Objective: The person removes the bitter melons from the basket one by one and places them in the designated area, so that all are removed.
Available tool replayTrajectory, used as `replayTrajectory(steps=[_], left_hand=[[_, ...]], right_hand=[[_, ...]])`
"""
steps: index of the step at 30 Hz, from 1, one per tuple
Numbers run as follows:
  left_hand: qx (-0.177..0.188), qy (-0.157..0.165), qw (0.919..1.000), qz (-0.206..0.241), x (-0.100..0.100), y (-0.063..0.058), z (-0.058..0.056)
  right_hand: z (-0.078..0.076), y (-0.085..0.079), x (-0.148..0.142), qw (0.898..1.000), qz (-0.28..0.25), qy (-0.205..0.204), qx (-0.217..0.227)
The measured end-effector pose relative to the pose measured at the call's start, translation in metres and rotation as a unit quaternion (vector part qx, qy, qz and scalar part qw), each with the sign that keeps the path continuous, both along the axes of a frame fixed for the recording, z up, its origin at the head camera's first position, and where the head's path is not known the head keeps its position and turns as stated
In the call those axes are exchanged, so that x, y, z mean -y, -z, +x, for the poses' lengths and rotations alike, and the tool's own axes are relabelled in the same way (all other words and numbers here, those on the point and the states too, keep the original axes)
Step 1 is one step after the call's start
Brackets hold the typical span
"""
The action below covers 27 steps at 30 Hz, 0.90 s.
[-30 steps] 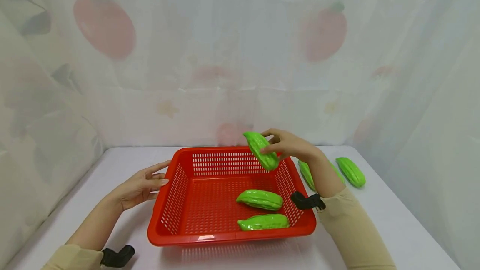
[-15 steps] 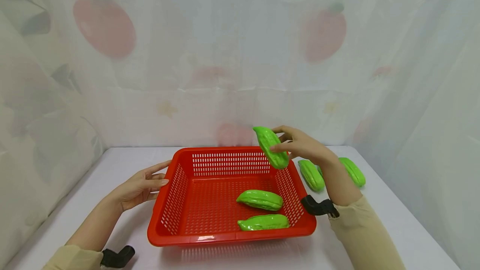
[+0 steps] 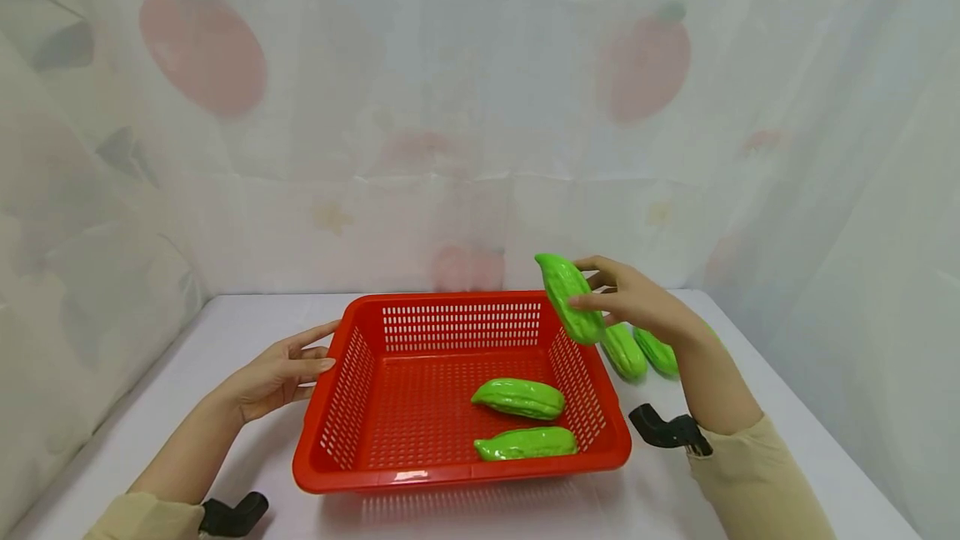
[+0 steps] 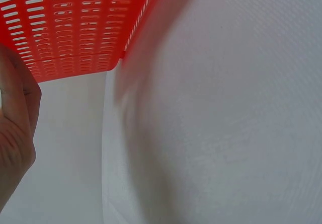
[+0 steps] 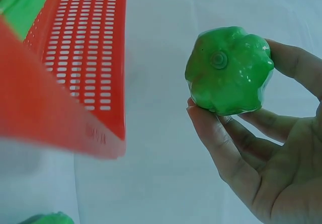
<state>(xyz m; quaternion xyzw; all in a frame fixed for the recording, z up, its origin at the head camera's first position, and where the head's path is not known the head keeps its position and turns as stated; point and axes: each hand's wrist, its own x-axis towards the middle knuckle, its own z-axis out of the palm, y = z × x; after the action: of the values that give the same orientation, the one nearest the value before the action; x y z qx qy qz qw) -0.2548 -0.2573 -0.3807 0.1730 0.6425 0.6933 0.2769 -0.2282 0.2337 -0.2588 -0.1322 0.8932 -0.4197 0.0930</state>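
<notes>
My right hand [image 3: 637,304] pinches a glossy green ridged bitter melon [image 3: 566,294] between thumb and fingers, raised over the basket's back right corner. In the right wrist view the blunt end of that bitter melon [image 5: 229,70] faces the camera. My left hand [image 3: 273,377] touches the left side of the red plastic basket [image 3: 461,473] with fairly straight fingers. Inside it, toward the right, lie one bitter melon [image 3: 517,399] and a nearer bitter melon [image 3: 525,444]. The left wrist view shows part of the left hand [image 4: 17,113] against the perforated wall.
Right of the basket, a bitter melon [image 3: 624,352] and another bitter melon [image 3: 657,351] lie on the white-covered table [image 3: 750,440]. My right forearm hides part of that area. A pale curtain [image 3: 465,215] with faded fruit prints stands behind the table.
My right hand has moved to the right with the bitter melon, from over the basket's inside toward its right rim. The left hand and the basket have kept their places.
</notes>
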Motion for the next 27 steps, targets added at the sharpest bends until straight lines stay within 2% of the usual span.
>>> replayTrajectory(steps=[21, 27], left_hand=[[0.006, -0.002, 1.0, 0.007, 0.0, 0.0, 0.001], [0.008, -0.007, 0.9999, 0.002, 0.0, 0.001, 0.0]], right_hand=[[0.032, 0.02, -0.043, 0.998, 0.029, 0.054, -0.005], [0.038, 0.03, -0.055, 0.998, 0.03, 0.058, 0.011]])
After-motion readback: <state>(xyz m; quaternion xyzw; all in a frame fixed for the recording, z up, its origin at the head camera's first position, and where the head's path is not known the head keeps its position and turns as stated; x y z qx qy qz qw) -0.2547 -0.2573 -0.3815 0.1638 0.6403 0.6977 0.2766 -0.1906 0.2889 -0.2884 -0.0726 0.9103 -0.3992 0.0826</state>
